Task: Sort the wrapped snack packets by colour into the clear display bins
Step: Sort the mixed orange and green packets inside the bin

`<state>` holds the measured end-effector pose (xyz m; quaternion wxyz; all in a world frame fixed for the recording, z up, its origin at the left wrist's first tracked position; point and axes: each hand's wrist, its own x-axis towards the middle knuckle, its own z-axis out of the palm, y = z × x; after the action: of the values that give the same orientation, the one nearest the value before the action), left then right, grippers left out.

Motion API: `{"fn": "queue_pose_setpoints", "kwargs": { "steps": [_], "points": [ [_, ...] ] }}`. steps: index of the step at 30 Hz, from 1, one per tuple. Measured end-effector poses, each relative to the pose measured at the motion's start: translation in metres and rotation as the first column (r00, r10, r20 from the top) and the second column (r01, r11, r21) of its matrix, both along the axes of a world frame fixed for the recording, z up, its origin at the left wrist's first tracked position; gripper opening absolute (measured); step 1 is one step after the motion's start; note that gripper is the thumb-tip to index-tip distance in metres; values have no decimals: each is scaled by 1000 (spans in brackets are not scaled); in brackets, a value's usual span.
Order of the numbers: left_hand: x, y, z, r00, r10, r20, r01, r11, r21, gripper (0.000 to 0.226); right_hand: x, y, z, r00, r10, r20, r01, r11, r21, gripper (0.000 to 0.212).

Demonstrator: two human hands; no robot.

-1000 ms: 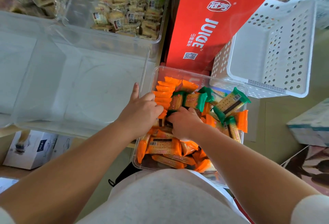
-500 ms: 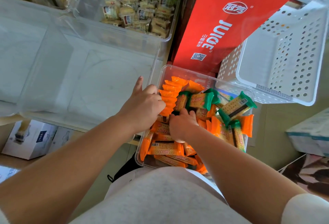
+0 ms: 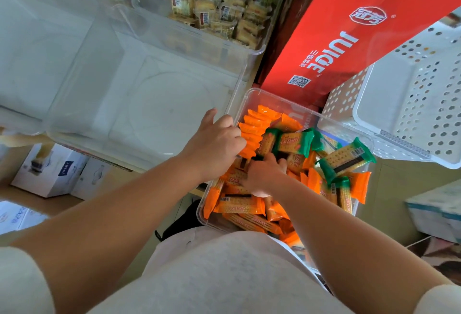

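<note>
Snack packets (image 3: 238,207) in orange and green wrappers fill the small clear bin (image 3: 274,100) that sits just in front of my body, right of centre. Both my forearms reach into it. My right hand (image 3: 262,174) is buried in the middle of the pile, knuckles up and fingers curled downward; I cannot tell what they have hold of, if anything. My left hand (image 3: 214,146) sits just left of it at the bin's left wall, thumb pointing away, fingers curled onto the upright row of orange packets (image 3: 257,124). Green packets (image 3: 346,158) lie loosely on top toward the right. To the left stands a large empty clear bin (image 3: 162,104). Farther off, another clear bin (image 3: 252,50) holds pale packets (image 3: 224,14). A red juice carton (image 3: 349,47) lies beyond the small bin, with a white perforated basket (image 3: 411,104) to its right.
</note>
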<state>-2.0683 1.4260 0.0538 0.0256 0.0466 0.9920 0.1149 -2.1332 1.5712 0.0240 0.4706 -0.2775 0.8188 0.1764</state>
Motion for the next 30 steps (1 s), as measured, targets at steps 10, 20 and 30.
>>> {"fn": "queue_pose_setpoints", "kwargs": {
  "steps": [10,20,30],
  "points": [
    [-2,-9,8,1000,7,11,-9,985,174,10,-3,2,6,1000,-20,1,20,1000,-17,61],
    [-15,-6,25,989,-2,149,-16,993,117,22,-16,52,32,995,90,-38,-97,929,-358,43],
    [-11,15,21,995,-67,73,79,984,-163,23,-19,84,55,979,-191,-65,105,757,-645,38]
  ]
}}
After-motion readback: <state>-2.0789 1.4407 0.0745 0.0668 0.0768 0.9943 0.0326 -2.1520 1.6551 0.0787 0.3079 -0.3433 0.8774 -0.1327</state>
